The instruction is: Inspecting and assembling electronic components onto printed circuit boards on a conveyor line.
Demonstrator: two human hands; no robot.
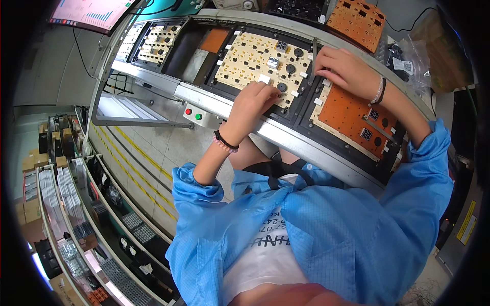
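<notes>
A cream circuit board (245, 56) lies in a black carrier frame on the conveyor line before me, with black round parts, small digit displays and white clips on it. My left hand (253, 102) is over its near edge, fingers curled together beside a black round part (282, 87). A small white block (264, 79) shows just past those fingers. To the right, my right hand (349, 74) has its fingers bent, tips beside a slim metal bar (313, 58) at the frame's right side. What either set of fingertips holds, if anything, is hidden. An orange-covered board (352, 115) sits below my right hand.
Along the conveyor's metal rail (214, 102) hangs a control box (201, 116) with red and green buttons. More boards (157, 42) sit further left. An orange perforated plate (356, 23) and a clear plastic bag (408, 64) lie at the back right. Shelves (102, 214) of parts stand lower left.
</notes>
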